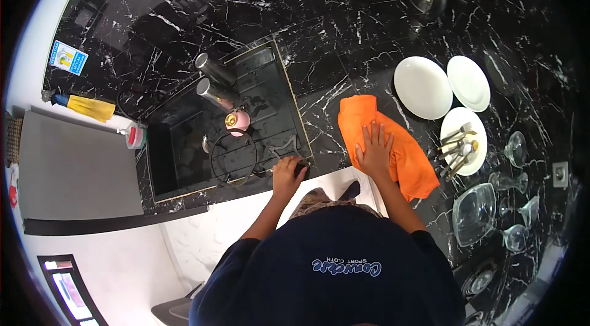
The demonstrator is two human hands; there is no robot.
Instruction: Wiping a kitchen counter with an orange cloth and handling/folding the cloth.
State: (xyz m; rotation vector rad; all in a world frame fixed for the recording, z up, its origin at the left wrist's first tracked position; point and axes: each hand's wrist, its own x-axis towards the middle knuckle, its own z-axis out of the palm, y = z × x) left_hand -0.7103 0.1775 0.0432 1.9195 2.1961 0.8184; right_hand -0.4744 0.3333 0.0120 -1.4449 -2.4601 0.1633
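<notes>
My left hand (289, 176) curls over the near right edge of the black sink's ribbed drainboard (258, 72), its fingers around a small dark object (301, 169) that is mostly covered. Just beyond those fingers lies a grey star-shaped metal stand (285, 146). A black wire ring stand (233, 158) is to their left, across the drainboard. On the counter to the right, my right hand (375, 151) rests flat with spread fingers on a crumpled orange cloth (405, 155).
Two metal tumblers (214, 93) and a pink container with a gold-coloured part (238, 123) stand on the drainboard. White plates (423, 87), one bearing cutlery (458, 146), lie right of the cloth. Nearer are a glass bowl (474, 215) and several stemmed glasses (515, 237). A soap bottle (134, 137) stands left.
</notes>
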